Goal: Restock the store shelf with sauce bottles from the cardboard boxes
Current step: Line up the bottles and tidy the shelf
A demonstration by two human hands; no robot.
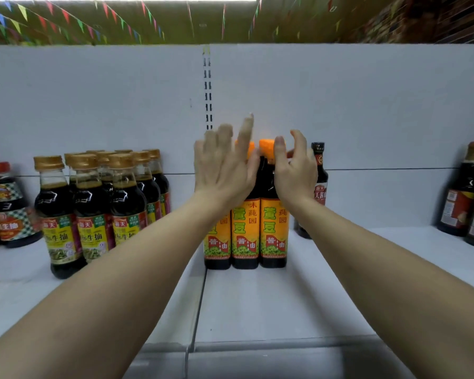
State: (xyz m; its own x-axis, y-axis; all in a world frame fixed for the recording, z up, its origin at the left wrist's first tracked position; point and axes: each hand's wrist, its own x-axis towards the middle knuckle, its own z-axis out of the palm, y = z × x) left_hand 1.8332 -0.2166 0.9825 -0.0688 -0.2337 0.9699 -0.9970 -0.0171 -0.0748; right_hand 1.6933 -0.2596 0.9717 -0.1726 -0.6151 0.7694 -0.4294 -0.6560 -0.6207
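Three dark sauce bottles with orange caps and orange-yellow labels stand side by side in the middle of the white shelf. My left hand has its fingers spread and straight, its palm against the necks of the left and middle bottles. My right hand is at the neck of the right bottle, thumb lying along the orange cap, fingers loosely curled above it. A bit of orange shows behind the right thumb; whether it is a further bottle is hidden. No cardboard box is in view.
A group of gold-capped soy sauce bottles stands at the left, with other bottles further left. A dark bottle with a black cap stands just right of my right hand. More dark bottles stand at the far right.
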